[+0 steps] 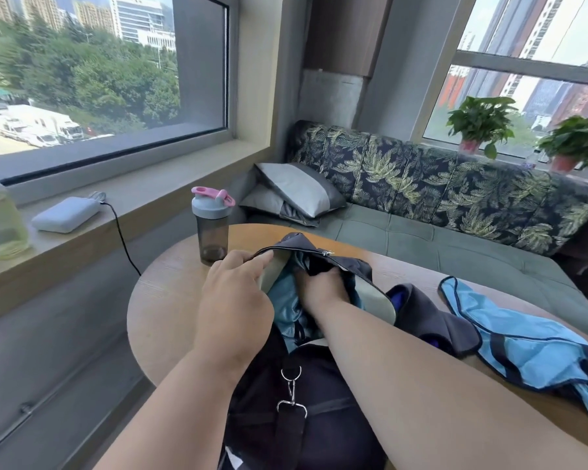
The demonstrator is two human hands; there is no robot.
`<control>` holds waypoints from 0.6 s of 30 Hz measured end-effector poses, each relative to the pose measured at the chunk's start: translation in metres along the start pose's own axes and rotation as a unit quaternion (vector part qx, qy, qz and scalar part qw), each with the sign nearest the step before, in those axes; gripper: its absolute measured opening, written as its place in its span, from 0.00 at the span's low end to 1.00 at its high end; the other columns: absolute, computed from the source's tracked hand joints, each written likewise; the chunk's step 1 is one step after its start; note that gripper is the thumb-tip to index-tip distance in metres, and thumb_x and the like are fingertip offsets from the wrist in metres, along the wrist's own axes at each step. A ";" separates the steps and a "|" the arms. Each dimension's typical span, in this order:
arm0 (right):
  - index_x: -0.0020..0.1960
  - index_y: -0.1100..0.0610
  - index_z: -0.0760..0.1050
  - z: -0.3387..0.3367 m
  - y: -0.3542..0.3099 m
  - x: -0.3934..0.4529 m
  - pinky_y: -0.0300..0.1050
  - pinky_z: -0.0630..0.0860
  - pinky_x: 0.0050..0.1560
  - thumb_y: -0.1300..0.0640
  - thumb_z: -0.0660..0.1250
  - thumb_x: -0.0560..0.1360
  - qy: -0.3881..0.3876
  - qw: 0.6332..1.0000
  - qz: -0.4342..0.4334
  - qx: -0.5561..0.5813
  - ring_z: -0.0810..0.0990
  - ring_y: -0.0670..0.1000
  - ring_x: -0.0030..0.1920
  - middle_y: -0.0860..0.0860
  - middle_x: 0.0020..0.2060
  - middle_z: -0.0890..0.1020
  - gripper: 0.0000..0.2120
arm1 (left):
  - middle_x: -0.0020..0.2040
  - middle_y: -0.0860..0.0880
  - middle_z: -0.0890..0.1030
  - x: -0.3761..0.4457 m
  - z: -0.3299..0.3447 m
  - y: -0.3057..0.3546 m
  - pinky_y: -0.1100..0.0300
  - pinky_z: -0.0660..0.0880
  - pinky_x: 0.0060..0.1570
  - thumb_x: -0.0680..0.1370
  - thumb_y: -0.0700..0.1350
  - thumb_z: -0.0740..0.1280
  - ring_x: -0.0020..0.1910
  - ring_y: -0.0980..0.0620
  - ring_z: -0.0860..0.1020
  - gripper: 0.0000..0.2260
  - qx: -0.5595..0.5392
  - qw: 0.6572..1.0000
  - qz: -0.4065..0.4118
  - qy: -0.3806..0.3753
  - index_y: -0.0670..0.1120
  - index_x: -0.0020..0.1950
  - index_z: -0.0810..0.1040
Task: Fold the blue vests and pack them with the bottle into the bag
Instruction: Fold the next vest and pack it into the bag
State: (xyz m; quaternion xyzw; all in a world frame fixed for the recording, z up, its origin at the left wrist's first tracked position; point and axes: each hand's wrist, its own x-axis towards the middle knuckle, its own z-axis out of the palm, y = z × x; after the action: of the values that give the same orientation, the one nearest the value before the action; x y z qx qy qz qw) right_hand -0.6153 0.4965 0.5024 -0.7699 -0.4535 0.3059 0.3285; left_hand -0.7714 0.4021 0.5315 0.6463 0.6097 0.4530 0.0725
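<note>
While my left hand (235, 293) grips the bag (306, 395) rim, my right hand (321, 288) (fingers hidden, can't tell its grip) pushes a blue vest (286, 307) inside, the bag's long side pointing away from me.

blue vest (530, 351), pink-lidded bottle (213, 225), leaf-print sofa (455, 191)

A dark navy fabric duffel bag (306, 395) sits at the near edge of the round wooden tabletop (170, 300). The left hand (235, 300) pinches the bag's open zipper rim, while the right hand (323, 286) reaches inside, pressing a light blue vest (286, 300). Another light blue vest with dark trim (523, 347) lies by the right edge. A grey shaker bottle with pink lid (213, 225) stands upright near the far left edge.
</note>
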 end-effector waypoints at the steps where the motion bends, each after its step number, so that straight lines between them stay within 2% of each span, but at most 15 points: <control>1: 0.66 0.55 0.74 -0.002 0.005 -0.003 0.48 0.75 0.52 0.34 0.68 0.75 0.037 0.999 -0.013 0.002 0.82 0.59 0.54 0.53 0.59 0.83 0.30 | 0.61 0.59 0.78 0.000 0.000 -0.001 0.56 0.74 0.60 0.80 0.34 0.65 0.59 0.51 0.75 0.24 0.002 1.000 -0.002 0.000 0.55 0.73 0.80; 3: 0.50 0.52 0.73 -0.007 0.010 -0.009 0.46 0.71 0.39 0.40 0.68 0.76 0.079 0.993 -0.085 -0.037 0.80 0.55 0.41 0.50 0.45 0.82 0.16 | 0.60 0.59 0.78 0.000 -0.001 -0.001 0.57 0.74 0.59 0.80 0.34 0.66 0.59 0.51 0.75 0.25 0.007 1.000 -0.001 0.000 0.54 0.73 0.80; 4: 0.45 0.52 0.69 -0.007 0.011 -0.013 0.46 0.67 0.35 0.45 0.68 0.78 0.093 0.981 -0.150 -0.078 0.77 0.54 0.38 0.49 0.40 0.79 0.13 | 0.60 0.58 0.78 0.000 -0.002 -0.001 0.58 0.73 0.58 0.80 0.34 0.66 0.58 0.51 0.75 0.25 0.008 1.000 0.000 0.002 0.54 0.73 0.80; 5: 0.42 0.53 0.68 -0.004 0.013 -0.015 0.47 0.64 0.33 0.51 0.67 0.78 0.113 0.955 -0.244 -0.127 0.76 0.55 0.36 0.49 0.37 0.77 0.11 | 0.59 0.58 0.78 0.000 -0.002 -0.001 0.58 0.73 0.58 0.80 0.34 0.66 0.58 0.50 0.75 0.25 0.008 1.000 -0.001 0.001 0.54 0.73 0.80; 6: 0.41 0.53 0.70 -0.001 0.012 -0.017 0.47 0.64 0.35 0.55 0.69 0.76 0.134 0.910 -0.353 -0.171 0.77 0.58 0.37 0.50 0.36 0.77 0.09 | 0.59 0.58 0.78 -0.001 -0.002 0.000 0.58 0.73 0.58 0.80 0.34 0.66 0.58 0.50 0.75 0.25 0.008 1.000 -0.001 -0.001 0.54 0.73 0.80; 7: 0.41 0.53 0.74 0.004 0.011 -0.018 0.48 0.66 0.37 0.57 0.71 0.72 0.150 0.860 -0.434 -0.222 0.78 0.61 0.40 0.52 0.38 0.78 0.06 | 0.59 0.58 0.78 -0.002 -0.002 0.000 0.57 0.73 0.58 0.80 0.34 0.66 0.58 0.50 0.75 0.25 0.009 1.000 0.001 -0.003 0.54 0.73 0.80; 8: 0.45 0.52 0.79 0.009 0.011 -0.017 0.50 0.69 0.42 0.56 0.73 0.70 0.139 0.824 -0.475 -0.277 0.80 0.62 0.46 0.54 0.43 0.80 0.05 | 0.60 0.58 0.78 -0.003 -0.003 0.001 0.56 0.74 0.58 0.80 0.34 0.66 0.58 0.49 0.76 0.25 0.010 1.000 0.003 -0.005 0.54 0.73 0.80; 9: 0.53 0.51 0.81 0.013 0.009 -0.015 0.54 0.71 0.50 0.53 0.73 0.71 0.101 0.817 -0.462 -0.329 0.79 0.62 0.54 0.54 0.51 0.81 0.10 | 0.60 0.58 0.78 -0.003 -0.003 0.001 0.55 0.75 0.59 0.79 0.34 0.66 0.58 0.49 0.76 0.25 0.011 1.000 0.003 -0.005 0.53 0.73 0.80; 10: 0.62 0.49 0.80 0.012 0.006 -0.013 0.56 0.69 0.60 0.48 0.70 0.74 0.051 0.831 -0.407 -0.375 0.76 0.61 0.63 0.54 0.60 0.80 0.17 | 0.60 0.58 0.78 -0.004 -0.003 0.001 0.54 0.75 0.59 0.79 0.34 0.66 0.59 0.50 0.75 0.25 0.013 1.000 0.003 -0.006 0.53 0.73 0.79; 12: 0.77 0.45 0.68 0.002 0.006 -0.007 0.57 0.60 0.73 0.39 0.64 0.79 -0.021 0.860 -0.286 -0.422 0.66 0.60 0.74 0.54 0.73 0.71 0.28 | 0.61 0.58 0.78 -0.005 -0.004 0.000 0.55 0.75 0.58 0.80 0.34 0.66 0.59 0.50 0.75 0.25 0.021 1.000 0.000 -0.009 0.54 0.74 0.79; 15: 0.83 0.43 0.55 -0.011 0.011 -0.002 0.60 0.56 0.78 0.34 0.61 0.79 -0.081 0.886 -0.220 -0.400 0.58 0.62 0.79 0.54 0.81 0.60 0.37 | 0.61 0.57 0.78 -0.006 -0.007 0.001 0.57 0.73 0.59 0.80 0.34 0.66 0.60 0.51 0.74 0.24 0.029 0.999 0.000 -0.013 0.53 0.74 0.79; 18: 0.83 0.44 0.55 -0.023 0.015 -0.016 0.60 0.59 0.79 0.36 0.65 0.78 -0.084 0.930 -0.202 -0.294 0.59 0.63 0.79 0.56 0.81 0.59 0.38 | 0.61 0.56 0.78 -0.007 -0.010 0.003 0.54 0.74 0.63 0.78 0.35 0.65 0.60 0.50 0.74 0.26 0.037 0.999 -0.004 -0.025 0.52 0.74 0.79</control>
State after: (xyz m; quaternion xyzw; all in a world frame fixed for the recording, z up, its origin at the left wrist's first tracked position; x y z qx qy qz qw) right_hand -0.5968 0.4714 0.5072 -0.6957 -0.6950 0.1498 0.1027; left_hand -0.7750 0.3907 0.5358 0.6575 0.6263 0.4137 0.0653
